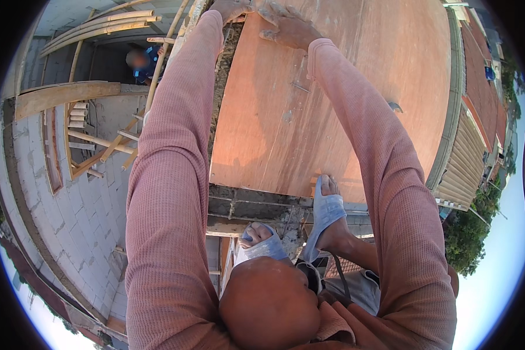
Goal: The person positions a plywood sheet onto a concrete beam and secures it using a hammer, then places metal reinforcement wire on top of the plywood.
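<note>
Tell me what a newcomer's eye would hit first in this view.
Two long pink sleeves run up the frame to the hands at the top: the left hand at the reddish plywood sheet's left edge, the right hand flat on it. Below, feet in pale blue sandals stand at the sheet's near edge, and another person is far below at upper left.

I see a big reddish plywood sheet (344, 105) lying flat as the working surface, its near edge resting over a grey concrete ledge (245, 207). A couple of nails (300, 87) lie on the board near its far end, and a small dark scrap (394, 107) sits toward its right side. My right foot in a pale blue sandal (326, 213) stands on the near edge; the left sandal (261, 245) rests on the ledge
</note>
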`<state>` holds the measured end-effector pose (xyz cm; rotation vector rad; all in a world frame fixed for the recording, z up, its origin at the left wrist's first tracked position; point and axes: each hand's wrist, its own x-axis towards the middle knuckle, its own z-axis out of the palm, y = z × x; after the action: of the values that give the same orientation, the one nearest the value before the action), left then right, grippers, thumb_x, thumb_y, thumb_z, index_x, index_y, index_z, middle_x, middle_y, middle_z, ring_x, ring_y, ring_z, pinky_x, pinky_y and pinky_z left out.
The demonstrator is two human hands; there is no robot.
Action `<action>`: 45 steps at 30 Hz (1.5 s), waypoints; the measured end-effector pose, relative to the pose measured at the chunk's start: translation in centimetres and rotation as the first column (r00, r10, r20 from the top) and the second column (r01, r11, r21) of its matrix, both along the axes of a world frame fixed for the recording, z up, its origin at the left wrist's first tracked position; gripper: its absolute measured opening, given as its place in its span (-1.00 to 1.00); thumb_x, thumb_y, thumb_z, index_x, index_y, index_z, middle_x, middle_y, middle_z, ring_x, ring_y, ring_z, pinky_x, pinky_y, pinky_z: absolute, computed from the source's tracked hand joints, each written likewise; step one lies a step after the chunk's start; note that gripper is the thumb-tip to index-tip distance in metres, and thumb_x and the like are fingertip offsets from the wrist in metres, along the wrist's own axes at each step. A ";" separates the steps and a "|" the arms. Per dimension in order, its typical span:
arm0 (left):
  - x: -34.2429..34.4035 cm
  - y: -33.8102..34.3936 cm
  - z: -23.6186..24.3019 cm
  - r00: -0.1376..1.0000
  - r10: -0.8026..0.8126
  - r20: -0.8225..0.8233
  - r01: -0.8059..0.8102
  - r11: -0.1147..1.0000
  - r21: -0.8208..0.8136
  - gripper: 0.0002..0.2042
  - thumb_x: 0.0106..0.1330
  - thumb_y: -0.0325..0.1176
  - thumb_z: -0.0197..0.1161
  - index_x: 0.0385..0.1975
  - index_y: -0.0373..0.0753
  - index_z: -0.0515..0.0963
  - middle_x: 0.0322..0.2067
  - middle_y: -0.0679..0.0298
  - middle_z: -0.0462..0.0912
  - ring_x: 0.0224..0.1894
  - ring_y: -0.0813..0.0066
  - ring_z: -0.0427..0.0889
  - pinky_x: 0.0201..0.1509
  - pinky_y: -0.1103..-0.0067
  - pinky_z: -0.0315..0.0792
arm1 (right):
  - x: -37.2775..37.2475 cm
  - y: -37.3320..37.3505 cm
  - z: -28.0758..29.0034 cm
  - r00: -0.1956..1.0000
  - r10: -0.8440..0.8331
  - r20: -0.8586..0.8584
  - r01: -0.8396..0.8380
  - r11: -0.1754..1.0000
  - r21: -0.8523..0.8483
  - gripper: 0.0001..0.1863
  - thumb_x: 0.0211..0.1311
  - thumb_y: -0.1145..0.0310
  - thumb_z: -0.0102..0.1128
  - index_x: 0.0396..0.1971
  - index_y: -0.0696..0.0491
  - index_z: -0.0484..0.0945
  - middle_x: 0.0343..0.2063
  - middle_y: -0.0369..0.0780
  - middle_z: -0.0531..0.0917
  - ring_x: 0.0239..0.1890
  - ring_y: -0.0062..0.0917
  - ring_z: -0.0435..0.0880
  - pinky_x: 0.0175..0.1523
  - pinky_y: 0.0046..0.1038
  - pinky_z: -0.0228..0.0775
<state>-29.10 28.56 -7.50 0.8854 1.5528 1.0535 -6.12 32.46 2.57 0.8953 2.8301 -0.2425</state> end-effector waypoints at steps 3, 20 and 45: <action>-4.6 -4.0 0.5 0.991 0.077 -0.106 -0.083 0.995 -0.055 -0.67 0.32 -0.29 0.35 0.04 -0.24 0.60 -0.02 0.24 0.66 0.01 0.44 0.62 0.15 0.46 0.54 | -0.5 -3.9 4.1 0.960 -0.034 -0.279 -0.012 0.987 -0.163 -0.44 0.38 -0.11 0.03 0.30 -0.24 0.34 0.31 -0.22 0.35 0.37 -0.22 0.28 0.39 -0.11 0.19; 21.4 -10.3 8.3 0.488 0.203 -0.849 0.145 0.940 0.308 -0.69 0.37 -0.26 0.14 0.08 -0.12 0.55 0.06 0.21 0.49 0.13 0.16 0.51 0.23 0.27 0.43 | 38.3 -8.3 1.0 0.620 -0.771 -0.149 0.785 0.603 0.144 -0.44 0.18 0.19 0.37 0.14 -0.04 0.37 -0.20 0.02 0.55 0.01 -0.07 0.54 0.07 -0.14 0.41; -0.6 -1.1 6.2 0.949 0.305 0.077 -0.314 0.937 0.154 -0.70 0.36 -0.37 0.25 -0.01 -0.43 0.59 -0.16 0.14 0.70 -0.10 0.49 0.71 0.03 0.65 0.62 | 21.6 -9.4 11.5 0.268 -0.947 -0.176 0.376 0.271 -0.886 -0.71 0.27 0.39 0.20 -0.06 0.12 0.40 -0.51 -0.31 0.50 -0.69 -0.78 0.30 -0.63 -0.66 0.10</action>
<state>-29.73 27.43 -1.26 0.7298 1.6121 1.4373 15.46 23.03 14.03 2.1997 1.9342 -2.0918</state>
